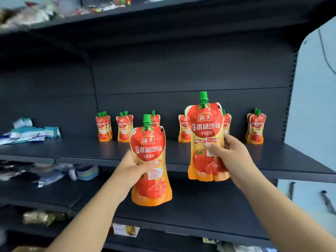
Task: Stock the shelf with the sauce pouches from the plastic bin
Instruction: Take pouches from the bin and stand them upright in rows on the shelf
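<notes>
left grip (131, 169): fingers curled round the waist of a red-and-orange plastic sauce pouch (151, 160) with a green screw cap, held upright. right grip (231, 151): grasping a second identical sauce pouch (206, 131), upright and higher than the first. both pouches are in the air, in front of the dark metal shelf (72, 148). beyond the grips, standing pouch groups (124, 129) line the shelf rear. far left of the left grip lie blue-and-white flat packets (31, 131).

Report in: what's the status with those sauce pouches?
Left hand grips the lower pouch, right hand the higher pouch, both upright before the shelf. Stocked pouches stand along its back, none in the way.
</notes>
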A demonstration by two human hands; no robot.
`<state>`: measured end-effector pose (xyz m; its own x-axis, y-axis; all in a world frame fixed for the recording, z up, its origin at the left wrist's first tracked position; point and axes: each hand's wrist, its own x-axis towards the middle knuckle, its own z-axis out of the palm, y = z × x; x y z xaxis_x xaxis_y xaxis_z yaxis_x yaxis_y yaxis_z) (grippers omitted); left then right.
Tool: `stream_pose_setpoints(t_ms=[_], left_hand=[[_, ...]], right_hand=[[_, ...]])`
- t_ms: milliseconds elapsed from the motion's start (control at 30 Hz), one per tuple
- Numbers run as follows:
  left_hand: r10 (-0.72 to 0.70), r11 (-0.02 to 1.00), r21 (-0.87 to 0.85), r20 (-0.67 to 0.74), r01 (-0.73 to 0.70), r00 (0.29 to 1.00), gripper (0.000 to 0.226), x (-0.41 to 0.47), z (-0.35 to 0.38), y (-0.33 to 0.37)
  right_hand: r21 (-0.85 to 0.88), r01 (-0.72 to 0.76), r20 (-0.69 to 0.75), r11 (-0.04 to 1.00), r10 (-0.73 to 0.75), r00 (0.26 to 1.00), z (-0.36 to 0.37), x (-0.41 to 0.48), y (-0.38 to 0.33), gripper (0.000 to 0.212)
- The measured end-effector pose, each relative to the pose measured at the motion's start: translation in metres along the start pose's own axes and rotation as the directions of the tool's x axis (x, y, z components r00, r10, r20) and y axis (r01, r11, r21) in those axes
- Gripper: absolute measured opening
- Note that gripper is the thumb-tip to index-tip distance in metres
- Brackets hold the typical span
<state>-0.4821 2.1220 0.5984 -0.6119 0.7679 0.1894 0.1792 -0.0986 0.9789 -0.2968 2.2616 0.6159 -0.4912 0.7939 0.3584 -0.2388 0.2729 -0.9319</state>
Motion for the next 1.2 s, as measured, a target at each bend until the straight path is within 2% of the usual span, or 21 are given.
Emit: stream_pose_setpoints(t_ms=[167, 233, 367, 433, 533, 667, 767, 867, 1100, 1200], left_hand=[[0.023, 0.998, -0.055, -0.026, -0.025, 0.999, 0.060, 0.019, -0.020, -0.003], [0.039, 0.996, -0.077, -0.056, -0.043, 0.998, 0.062, 0.027, -0.025, -0.006], [0.020, 0.998, -0.054, -0.116, -0.027, 0.993, 0.048, 0.057, -0.032, -0.020], [0.003, 1.000, -0.002, -0.166, -0.003, 0.986, 0.043, 0.083, -0.031, -0.027], [0.011, 0.999, 0.038, -0.207, -0.004, 0.978, 0.050, 0.133, -0.026, -0.035], [0.030, 0.999, -0.007, -0.168, -0.032, 0.985, 0.040, 0.213, -0.006, -0.054], [0.005, 0.998, -0.065, -0.138, -0.014, 0.990, 0.053, 0.268, 0.008, -0.069], [-0.014, 0.993, -0.116, -0.181, -0.007, 0.983, 0.060, 0.314, 0.013, -0.084], [0.020, 0.999, -0.039, -0.273, -0.032, 0.962, 0.080, 0.378, 0.013, -0.113], [0.086, 0.995, 0.064, -0.280, -0.070, 0.956, 0.093, 0.386, 0.011, -0.130]], right_hand=[[-0.020, -0.052, 0.036, 0.998, 0.053, 0.998, 0.023, 0.023, 0.004, 0.038], [-0.024, -0.053, 0.056, 0.998, 0.055, 0.997, 0.029, 0.035, 0.010, 0.039], [-0.047, -0.041, 0.041, 0.998, 0.042, 0.998, 0.040, 0.067, 0.035, 0.042], [-0.027, -0.032, 0.033, 0.999, 0.033, 0.999, 0.042, 0.089, 0.051, 0.040], [0.001, -0.007, 0.030, 1.000, 0.007, 1.000, 0.038, 0.125, 0.073, 0.040], [0.001, 0.036, 0.051, 0.999, -0.036, 0.998, 0.030, 0.191, 0.111, 0.046], [0.026, 0.032, 0.057, 0.999, -0.033, 0.998, 0.031, 0.240, 0.136, 0.050], [0.018, 0.042, 0.051, 0.999, -0.042, 0.998, 0.033, 0.283, 0.159, 0.051], [-0.053, -0.020, 0.037, 0.998, 0.022, 0.999, 0.039, 0.344, 0.212, 0.054], [-0.105, -0.064, 0.013, 0.992, 0.065, 0.998, 0.043, 0.350, 0.229, 0.054]])
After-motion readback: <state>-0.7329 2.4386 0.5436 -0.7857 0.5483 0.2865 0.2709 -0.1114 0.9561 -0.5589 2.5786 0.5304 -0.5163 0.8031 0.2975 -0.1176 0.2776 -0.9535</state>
